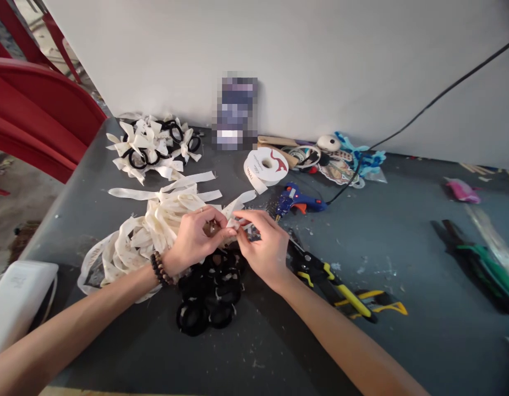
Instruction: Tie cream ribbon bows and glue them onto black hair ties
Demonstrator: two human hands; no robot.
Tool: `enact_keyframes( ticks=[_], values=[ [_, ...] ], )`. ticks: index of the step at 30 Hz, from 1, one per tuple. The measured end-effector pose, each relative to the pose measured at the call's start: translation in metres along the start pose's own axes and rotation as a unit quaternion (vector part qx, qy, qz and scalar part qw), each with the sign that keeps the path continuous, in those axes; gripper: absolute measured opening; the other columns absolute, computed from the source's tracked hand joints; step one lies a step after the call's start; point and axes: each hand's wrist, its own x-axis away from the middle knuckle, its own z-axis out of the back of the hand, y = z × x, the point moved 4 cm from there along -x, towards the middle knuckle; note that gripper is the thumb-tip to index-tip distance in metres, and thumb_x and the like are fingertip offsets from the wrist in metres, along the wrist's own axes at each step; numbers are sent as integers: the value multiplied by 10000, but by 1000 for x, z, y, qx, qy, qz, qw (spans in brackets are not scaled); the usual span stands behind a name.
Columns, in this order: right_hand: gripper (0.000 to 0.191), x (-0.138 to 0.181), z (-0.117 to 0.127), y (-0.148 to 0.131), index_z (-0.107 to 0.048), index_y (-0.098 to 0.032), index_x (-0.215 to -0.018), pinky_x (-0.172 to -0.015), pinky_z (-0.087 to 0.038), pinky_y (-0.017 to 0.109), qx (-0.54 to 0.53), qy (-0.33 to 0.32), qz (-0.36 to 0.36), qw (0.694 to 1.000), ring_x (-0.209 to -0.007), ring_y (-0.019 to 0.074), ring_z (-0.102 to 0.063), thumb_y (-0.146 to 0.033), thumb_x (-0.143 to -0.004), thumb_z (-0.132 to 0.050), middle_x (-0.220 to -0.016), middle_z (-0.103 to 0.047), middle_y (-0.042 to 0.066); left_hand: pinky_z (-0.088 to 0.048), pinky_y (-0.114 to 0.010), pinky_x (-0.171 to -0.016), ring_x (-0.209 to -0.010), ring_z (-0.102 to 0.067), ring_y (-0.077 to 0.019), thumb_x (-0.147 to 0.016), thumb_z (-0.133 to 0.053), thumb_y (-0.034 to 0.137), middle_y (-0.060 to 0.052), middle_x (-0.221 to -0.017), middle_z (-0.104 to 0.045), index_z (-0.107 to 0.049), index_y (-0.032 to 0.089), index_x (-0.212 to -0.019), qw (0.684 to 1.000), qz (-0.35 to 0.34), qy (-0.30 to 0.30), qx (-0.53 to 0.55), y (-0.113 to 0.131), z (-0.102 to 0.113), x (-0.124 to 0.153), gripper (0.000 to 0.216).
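My left hand point(200, 234) and my right hand point(262, 245) meet over the table, fingertips pinched together on a cream ribbon point(233, 224). One ribbon end sticks up behind the fingers. Beneath and in front of my hands lie several black hair ties point(208, 308). To the left is a loose heap of cream ribbon strips point(155, 225), partly behind my left wrist. Finished-looking hair ties with cream bows point(151, 146) are piled at the back left. A ribbon spool point(271, 166) stands behind my hands. Whether a hair tie is within my grip is hidden by the fingers.
A blue glue gun point(297, 201) with a black cord point(436, 99) lies right of the spool. Pliers point(349, 300) with yellow handles are beside my right forearm. A phone point(237, 113) leans on the wall. A white box-shaped device point(21, 302) sits left; green-handled tool point(485, 269) right.
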Motion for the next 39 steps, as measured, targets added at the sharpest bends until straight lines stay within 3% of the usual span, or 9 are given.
enact_keyframes(
  ticks=[3,9,14,17,20,24,31,35,39],
  values=[
    [239,-1,0,-3,-761,-271,-1070,-838,-602,330,-29,-12,30,999,-887,185,-769,-110,-966,-618,-996,-818,30,-414,-200,-531,-558,-516,-77,-890,-803,459,3,-690,-669,-673,152,-782,1000,20,-12,17,-3,-2,0,351],
    [129,1,1,-1,-709,-243,-929,-730,-574,298,-25,3,11,1000,-758,170,-725,-117,-909,-687,-838,-772,7,-457,-196,-560,-597,-581,-91,-874,-819,479,-10,-708,-706,-686,155,-774,996,43,-21,78,-4,-3,1,363],
    [107,3,-1,6,-695,-235,-945,-679,-563,269,-25,-1,-28,999,-728,160,-722,-139,-924,-653,-842,-771,0,-548,-228,-715,-748,-706,-130,-919,-785,293,-29,-840,-773,-715,172,-882,997,-10,-31,64,2,-2,2,145],
    [221,2,0,6,-742,-255,-1057,-764,-581,289,-41,-8,-26,999,-827,173,-756,-119,-959,-597,-948,-813,10,-560,-239,-765,-792,-727,-132,-948,-707,179,-31,-885,-786,-725,178,-921,998,-32,-23,41,4,-1,2,33],
    [278,0,0,4,-767,-267,-1109,-856,-585,321,-60,-22,-25,998,-927,189,-763,-115,-978,-575,-1031,-826,22,-555,-240,-726,-775,-718,-134,-937,-720,196,-36,-872,-781,-718,174,-931,998,-6,6,54,1,1,2,23],
    [134,-1,0,6,-776,-254,-1028,-776,-579,309,-86,-23,-77,993,-856,185,-746,-219,-964,-663,-970,-821,18,-537,-232,-674,-747,-698,-130,-914,-759,240,-41,-878,-780,-715,171,-941,998,19,20,59,0,1,2,86],
    [84,-1,-1,7,-749,-248,-922,-703,-544,311,-87,-23,-97,991,-756,179,-708,-312,-955,-705,-848,-789,9,-513,-222,-628,-713,-688,-122,-1018,-637,355,-38,-816,-787,-766,166,-915,997,49,-1,54,0,2,2,252],
    [109,0,0,6,-745,-252,-906,-711,-551,315,-72,-12,-78,994,-748,182,-701,-316,-970,-685,-840,-789,15,-514,-222,-590,-670,-675,-123,-958,-723,382,-57,-816,-798,-792,152,-896,992,74,-8,102,-6,0,1,248],
    [127,-1,0,9,-734,-245,-868,-669,-520,294,-88,-25,-107,990,-723,169,-686,-339,-950,-712,-802,-771,3,-503,-222,-531,-617,-642,-119,-916,-774,408,-81,-833,-797,-810,144,-935,975,102,-43,195,-15,-5,1,267]
  ],
)
